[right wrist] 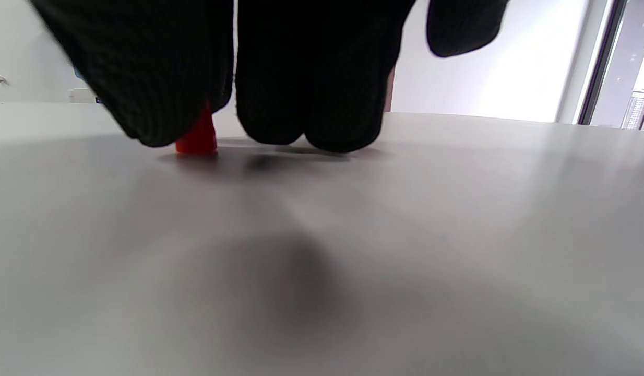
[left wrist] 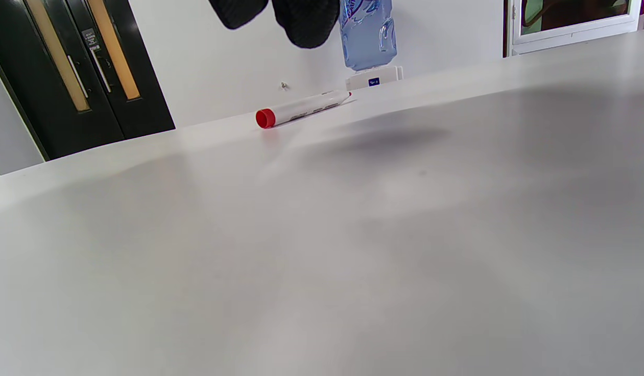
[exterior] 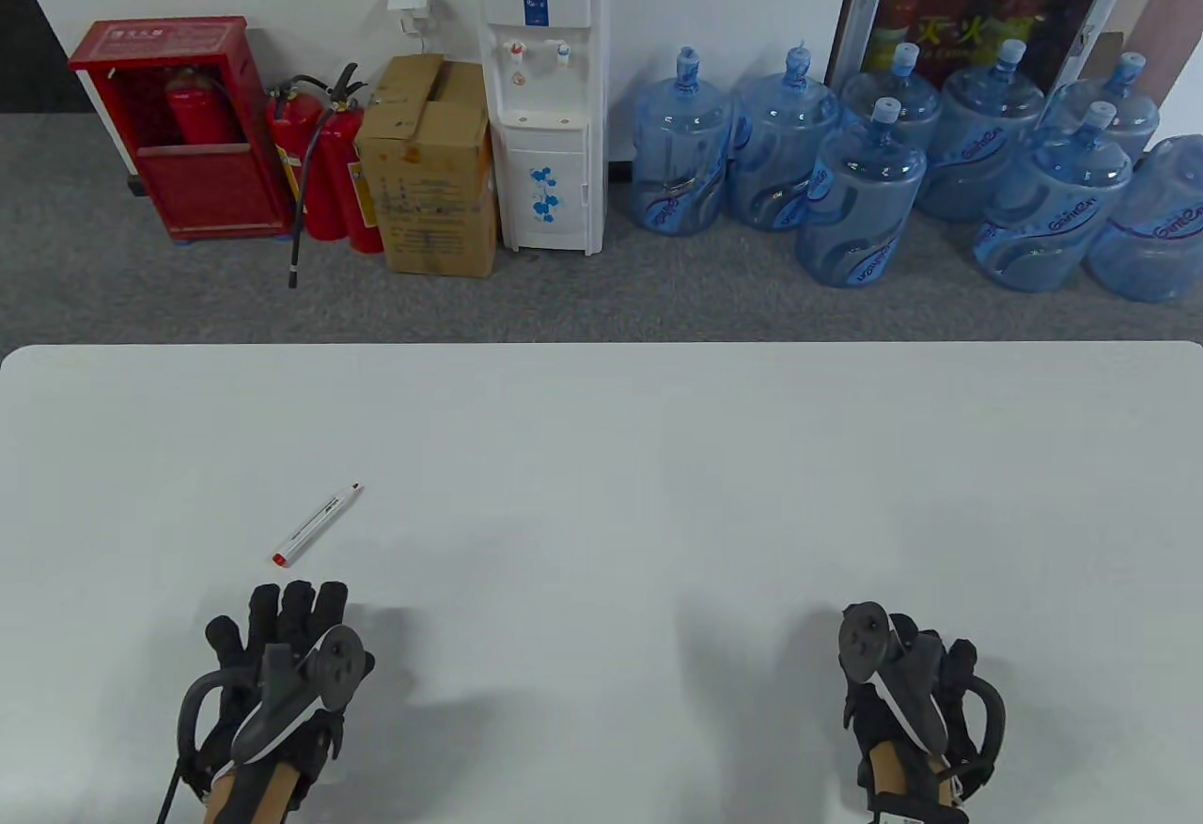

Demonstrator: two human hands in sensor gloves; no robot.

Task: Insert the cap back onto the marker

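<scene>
The white marker (exterior: 318,525) lies on the table (exterior: 601,448) at the left, its red rear end nearest me and its bare red tip pointing away to the right. It also shows in the left wrist view (left wrist: 301,108). My left hand (exterior: 287,622) is just short of the marker's near end, fingers stretched out, holding nothing. My right hand (exterior: 907,674) is at the right, fingers curled down to the table. In the right wrist view its fingers (right wrist: 306,104) close around the small red marker cap (right wrist: 198,140), which stands on the table, its top hidden.
The table's far edge (exterior: 601,347) runs across the middle of the table view. Beyond it on the floor stand a water dispenser (exterior: 545,101), a cardboard box (exterior: 428,166), fire extinguishers (exterior: 324,166) and several blue water jugs (exterior: 865,194).
</scene>
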